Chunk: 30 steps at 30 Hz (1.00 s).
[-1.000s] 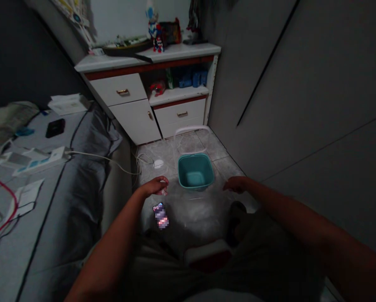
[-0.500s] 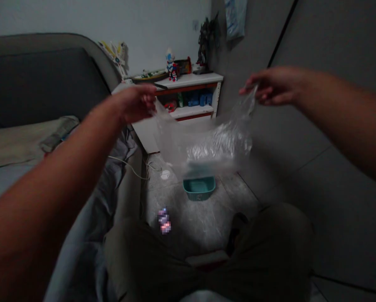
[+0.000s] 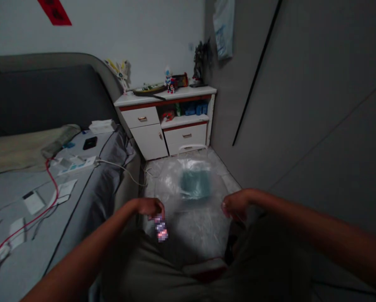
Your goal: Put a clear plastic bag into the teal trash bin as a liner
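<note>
The person's left hand (image 3: 148,208) and right hand (image 3: 236,204) reach forward and low, with the forearms angling inward from the bottom corners of the view and a wide gap between the hands. Both hands are narrowed, their fingers curled downward, and each sits at the near edge of a clear, crinkled plastic sheet (image 3: 191,226). Blur hides whether the fingers grip it, so that cannot be told. Just below the left hand's fingers is a phone with a pixelated screen (image 3: 160,228); whether the two touch is unclear. The sheet spreads over the grey tiled floor (image 3: 228,180) and covers a teal plastic bucket (image 3: 196,184), which shows through as a blurred shape. A thin white bucket handle (image 3: 191,148) rises just past the sheet's far edge. Beyond stands a white wooden cabinet with red trim (image 3: 144,117), with small toy figures (image 3: 171,82) on top. To the left, grey bedding (image 3: 106,184) holds a white power strip (image 3: 77,165) and a red cable (image 3: 51,178).
</note>
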Motion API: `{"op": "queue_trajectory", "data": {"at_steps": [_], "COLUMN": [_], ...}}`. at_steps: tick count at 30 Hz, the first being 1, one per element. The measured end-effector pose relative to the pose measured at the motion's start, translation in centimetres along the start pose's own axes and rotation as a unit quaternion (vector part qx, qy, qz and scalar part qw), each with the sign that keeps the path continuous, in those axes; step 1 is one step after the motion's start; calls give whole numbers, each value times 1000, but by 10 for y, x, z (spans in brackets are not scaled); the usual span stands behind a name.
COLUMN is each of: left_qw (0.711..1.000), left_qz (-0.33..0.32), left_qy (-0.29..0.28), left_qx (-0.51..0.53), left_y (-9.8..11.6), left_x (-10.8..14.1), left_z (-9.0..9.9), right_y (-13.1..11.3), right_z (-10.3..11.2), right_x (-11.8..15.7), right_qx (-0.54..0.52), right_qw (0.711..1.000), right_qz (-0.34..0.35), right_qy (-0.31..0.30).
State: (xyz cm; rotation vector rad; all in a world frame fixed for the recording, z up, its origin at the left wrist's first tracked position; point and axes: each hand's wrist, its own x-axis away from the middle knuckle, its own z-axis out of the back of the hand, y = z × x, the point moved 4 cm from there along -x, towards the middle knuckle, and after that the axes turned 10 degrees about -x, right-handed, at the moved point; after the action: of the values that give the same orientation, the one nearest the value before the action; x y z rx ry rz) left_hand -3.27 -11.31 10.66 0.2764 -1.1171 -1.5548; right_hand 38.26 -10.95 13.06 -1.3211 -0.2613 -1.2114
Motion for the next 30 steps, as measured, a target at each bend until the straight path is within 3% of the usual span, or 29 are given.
{"op": "queue_trajectory", "data": {"at_steps": [2,3,5,8,12,17,21,25,27,30], "left_qw": [992,987,985,964,926,907,852,822,816,793], "left_qz": [-8,-22,-46,-32,9,6,-78,-131,-101,-9], "left_qy": [-89,-95,-29,80,165,213,127,13,-5,14], "left_qx": [-87,-124,-166,-253,-339,-364,-501,-554,-569,-608], "left_y": [8,14,31,54,74,105,142,163,167,168], "left_x": [-3,-6,-17,-37,-59,-61,-45,-32,-30,-27], "left_z": [15,27,56,88,103,109,100,79,71,63], "right_y": [-12,-21,-40,-66,-89,-101,-100,-102,-103,-105], "right_z": [19,33,67,111,140,157,158,149,144,139], "right_x": [3,5,11,28,57,90,106,108,105,100], "right_qx": [-17,-43,-120,-220,-253,-148,24,141,163,211], "right_qw": [999,999,990,955,930,955,976,961,952,937], "right_qz": [-7,4,50,121,176,159,45,-39,-56,-56], "right_qy": [-32,-30,46,160,199,201,211,235,252,273]}}
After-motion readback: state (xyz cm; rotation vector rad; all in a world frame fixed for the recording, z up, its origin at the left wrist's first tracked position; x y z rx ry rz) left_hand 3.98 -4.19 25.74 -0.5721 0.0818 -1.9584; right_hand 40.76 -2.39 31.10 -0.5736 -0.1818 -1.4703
